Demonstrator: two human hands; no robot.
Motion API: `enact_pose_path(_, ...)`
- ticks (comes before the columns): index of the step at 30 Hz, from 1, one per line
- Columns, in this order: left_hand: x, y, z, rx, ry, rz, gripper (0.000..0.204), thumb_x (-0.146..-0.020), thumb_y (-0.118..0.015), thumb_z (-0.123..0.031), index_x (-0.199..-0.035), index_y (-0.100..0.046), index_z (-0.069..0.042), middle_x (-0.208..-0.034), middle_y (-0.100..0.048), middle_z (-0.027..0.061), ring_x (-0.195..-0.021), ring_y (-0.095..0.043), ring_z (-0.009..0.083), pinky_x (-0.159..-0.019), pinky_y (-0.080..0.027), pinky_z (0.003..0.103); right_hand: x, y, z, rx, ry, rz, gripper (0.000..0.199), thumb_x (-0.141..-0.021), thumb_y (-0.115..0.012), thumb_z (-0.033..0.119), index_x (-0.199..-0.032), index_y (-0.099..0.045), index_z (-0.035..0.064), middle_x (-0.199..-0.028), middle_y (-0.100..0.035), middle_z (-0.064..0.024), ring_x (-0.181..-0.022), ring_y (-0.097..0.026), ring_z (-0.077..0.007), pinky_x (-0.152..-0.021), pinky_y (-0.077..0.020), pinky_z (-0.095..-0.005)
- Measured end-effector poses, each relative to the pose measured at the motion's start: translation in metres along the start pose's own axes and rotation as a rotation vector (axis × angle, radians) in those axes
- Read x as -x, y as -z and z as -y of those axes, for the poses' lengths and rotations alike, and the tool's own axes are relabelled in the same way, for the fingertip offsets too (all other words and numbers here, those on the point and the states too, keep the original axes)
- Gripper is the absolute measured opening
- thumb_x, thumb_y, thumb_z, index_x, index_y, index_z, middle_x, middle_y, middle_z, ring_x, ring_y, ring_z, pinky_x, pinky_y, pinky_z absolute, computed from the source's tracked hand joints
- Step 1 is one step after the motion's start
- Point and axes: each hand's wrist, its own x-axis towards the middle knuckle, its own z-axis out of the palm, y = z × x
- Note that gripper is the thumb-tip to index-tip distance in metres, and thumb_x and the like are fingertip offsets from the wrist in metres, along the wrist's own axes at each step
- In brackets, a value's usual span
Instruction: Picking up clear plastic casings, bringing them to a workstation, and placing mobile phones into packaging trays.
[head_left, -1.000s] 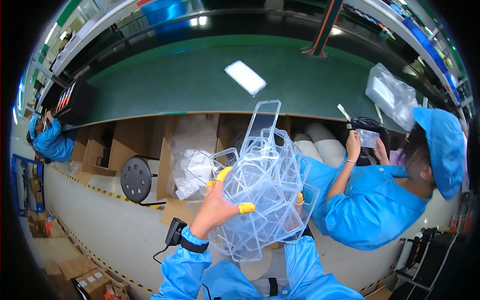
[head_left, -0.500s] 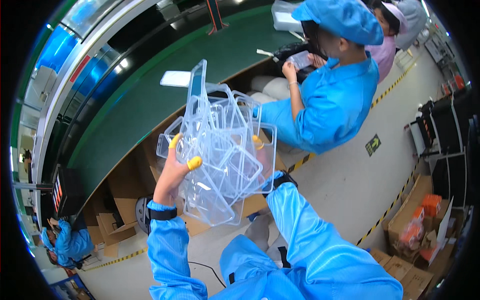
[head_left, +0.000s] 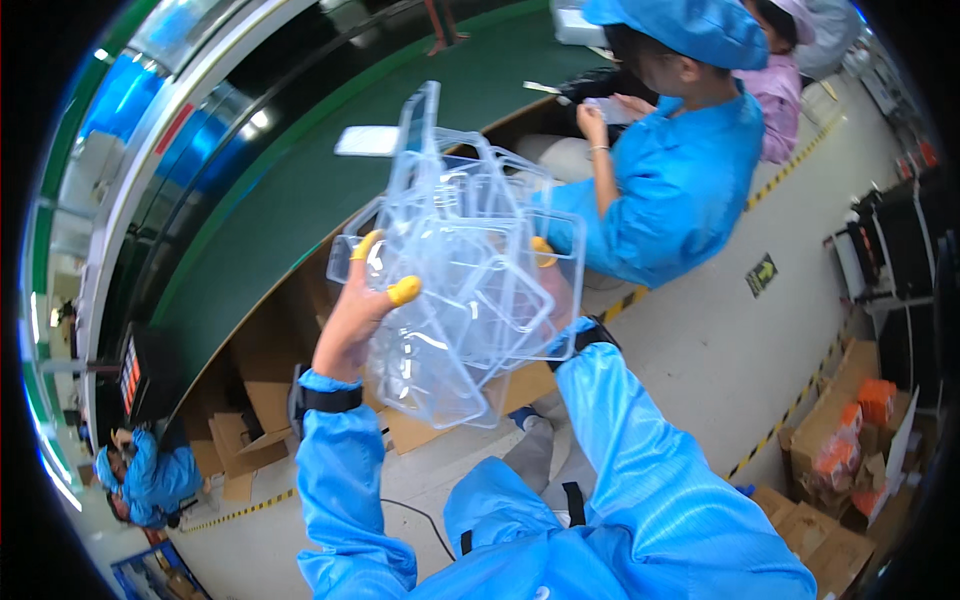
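Observation:
Both my hands hold a loose, jumbled pile of clear plastic covers [head_left: 455, 265], shaped like shallow rectangular trays with rounded corners. My left hand [head_left: 350, 318] grips the pile's left side, thumb and a finger in yellow finger cots pressed against it. On the other side my right hand [head_left: 556, 297] supports the pile, mostly seen through the clear plastic, with one yellow-tipped finger showing. One cover sticks up at the far end. The pile is held in the air in front of me, near the edge of the green workbench [head_left: 270, 190].
A white flat piece [head_left: 367, 141] lies on the bench. A co-worker in blue [head_left: 670, 190] sits close on the right, handling a small item. Open cardboard boxes [head_left: 250, 435] stand under the bench at left; another carton [head_left: 810, 440] with orange packages is at far right.
My hands and the pile have shifted slightly away from me and to the right. The whole view has moved a little too. My grip looks the same.

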Motion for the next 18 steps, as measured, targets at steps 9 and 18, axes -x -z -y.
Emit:
enact_pose_path(9,0.006,0.001,-0.02,0.102,0.092,-0.001,0.112,-0.066,-0.09,-0.035,-0.153,-0.026,-0.01,-0.148,-0.041,0.0185,-0.135,-0.042,0.0296,-0.112,-0.031,0.039,-0.002,-0.014,0.001,-0.007,-0.033,-0.086,0.051,-0.095,-0.054,0.053,-0.119,-0.062,0.0083,-0.099,-0.069,-0.0105,-0.087,-0.068,-0.0232,-0.078,-0.0578,-0.0399)
enact_pose_path(18,-0.002,0.002,-0.004,0.118,0.02,-0.028,0.113,-0.065,-0.091,-0.038,-0.153,-0.026,-0.008,-0.146,-0.043,0.0187,-0.134,-0.043,0.029,-0.111,-0.032,0.039,-0.007,0.005,0.014,0.041,-0.026,-0.095,0.055,-0.094,-0.055,0.055,-0.124,-0.06,0.0089,-0.11,-0.067,-0.0104,-0.096,-0.066,-0.0229,-0.083,-0.0566,-0.0396)
